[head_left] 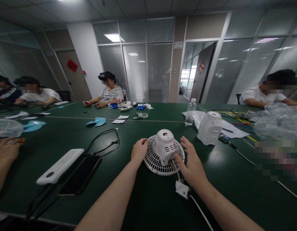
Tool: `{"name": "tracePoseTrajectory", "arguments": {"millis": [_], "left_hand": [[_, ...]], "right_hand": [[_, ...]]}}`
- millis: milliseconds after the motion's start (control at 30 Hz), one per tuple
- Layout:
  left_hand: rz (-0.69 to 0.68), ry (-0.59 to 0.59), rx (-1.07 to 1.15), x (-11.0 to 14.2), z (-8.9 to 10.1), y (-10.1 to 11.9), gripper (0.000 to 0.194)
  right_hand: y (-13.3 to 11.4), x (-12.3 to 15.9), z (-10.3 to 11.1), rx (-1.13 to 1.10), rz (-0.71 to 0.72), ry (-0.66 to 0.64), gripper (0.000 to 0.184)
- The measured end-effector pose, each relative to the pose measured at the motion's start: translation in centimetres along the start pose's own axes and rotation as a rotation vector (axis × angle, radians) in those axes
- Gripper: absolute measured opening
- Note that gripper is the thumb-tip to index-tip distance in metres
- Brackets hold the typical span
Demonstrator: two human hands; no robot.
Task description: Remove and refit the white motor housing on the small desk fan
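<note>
A white fan grille [153, 165] lies flat on the dark green table in front of me, with a white vented motor housing [165, 146] on top of it. My left hand [139, 150] is at the grille's left rim, its fingers curled against the edge and partly hidden. On the right, my right hand [190, 162] has its fingers spread, the thumb close to the housing's lower side; whether it touches cannot be made out. A white cable runs from the housing to a small white box [182, 189] beside the right wrist.
A second white housing [209, 128] and a water bottle [191, 112] stand to the right. Leftward lie a phone [81, 175], a white power bank [60, 166] and blue fan blades [97, 122]. Another person's hand [6, 152] is at far left. Plastic wrap [278, 122] lies at right.
</note>
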State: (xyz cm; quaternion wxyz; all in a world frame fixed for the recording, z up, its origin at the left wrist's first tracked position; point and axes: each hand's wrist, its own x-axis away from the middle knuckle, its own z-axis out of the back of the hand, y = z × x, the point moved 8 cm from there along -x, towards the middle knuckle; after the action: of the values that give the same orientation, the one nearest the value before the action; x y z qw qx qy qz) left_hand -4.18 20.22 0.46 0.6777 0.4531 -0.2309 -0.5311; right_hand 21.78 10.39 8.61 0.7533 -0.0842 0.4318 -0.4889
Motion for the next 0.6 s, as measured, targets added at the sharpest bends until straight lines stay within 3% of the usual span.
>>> {"name": "tracePoseTrajectory", "arguments": {"millis": [300, 600], "left_hand": [[0.031, 0.037, -0.103, 0.4, 1.2, 0.4, 0.025], [0.040, 0.033, -0.099, 0.1, 1.1, -0.3, 0.027]], "right_hand": [[0.2, 0.1, -1.3, 0.096, -0.057, -0.110, 0.097], [1.2, -0.4, -1.7, 0.065, -0.133, -0.210, 0.094]]}}
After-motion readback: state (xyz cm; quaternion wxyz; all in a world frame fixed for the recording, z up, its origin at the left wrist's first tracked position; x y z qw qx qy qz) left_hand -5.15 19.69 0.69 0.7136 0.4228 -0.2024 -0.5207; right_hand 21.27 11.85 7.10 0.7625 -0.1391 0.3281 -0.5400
